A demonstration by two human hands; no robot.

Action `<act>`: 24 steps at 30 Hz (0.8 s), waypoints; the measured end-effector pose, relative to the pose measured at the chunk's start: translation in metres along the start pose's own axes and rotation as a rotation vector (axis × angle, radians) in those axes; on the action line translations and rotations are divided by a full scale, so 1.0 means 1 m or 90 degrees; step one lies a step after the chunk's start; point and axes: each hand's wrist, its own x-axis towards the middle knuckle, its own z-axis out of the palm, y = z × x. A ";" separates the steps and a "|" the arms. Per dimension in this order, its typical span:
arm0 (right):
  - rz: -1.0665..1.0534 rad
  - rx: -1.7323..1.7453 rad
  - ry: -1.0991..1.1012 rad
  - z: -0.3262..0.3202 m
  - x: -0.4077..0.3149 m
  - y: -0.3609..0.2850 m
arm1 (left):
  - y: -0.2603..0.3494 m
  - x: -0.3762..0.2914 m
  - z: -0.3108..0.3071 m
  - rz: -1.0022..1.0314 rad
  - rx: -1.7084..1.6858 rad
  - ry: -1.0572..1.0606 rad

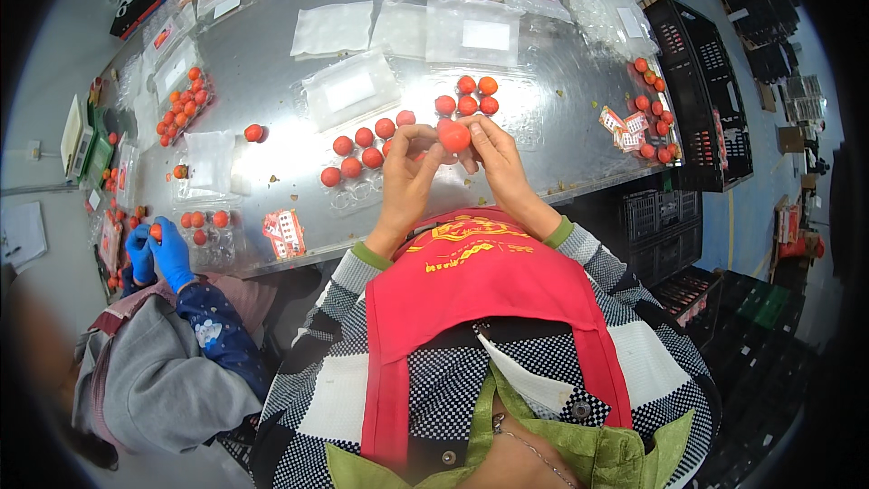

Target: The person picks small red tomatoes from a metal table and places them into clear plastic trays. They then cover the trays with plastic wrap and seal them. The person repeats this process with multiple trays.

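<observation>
Between my two hands, above the steel table, is a red tomato [454, 138]. My left hand [409, 180] has its fingertips at the tomato's left side, and my right hand [501, 159] grips it from the right. Some red shows beneath it, partly hidden by my fingers. Just left of my hands, a clear plastic tray [358, 198] carries two rows of tomatoes [351, 167], its right part covered by my left hand. Beyond my hands, a second clear tray [521, 123] has several tomatoes [467, 106] in its left cells.
White-padded clear packs [349, 92] lie across the steel table [271, 81]. Sticker sheets [284, 233] and loose tomatoes [657, 109] lie near both ends. Black crates [706, 95] stand at right. A co-worker's blue-gloved hands [170, 255] hold a tomato at left.
</observation>
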 end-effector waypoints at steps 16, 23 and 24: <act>0.070 0.084 -0.015 0.007 -0.001 -0.007 | -0.006 0.000 -0.010 0.216 0.356 0.020; -0.149 -0.467 0.042 0.005 0.002 -0.002 | 0.003 -0.005 -0.012 0.126 0.423 0.017; -0.197 -0.507 0.040 0.007 0.003 0.000 | 0.004 -0.005 -0.012 0.138 0.454 -0.003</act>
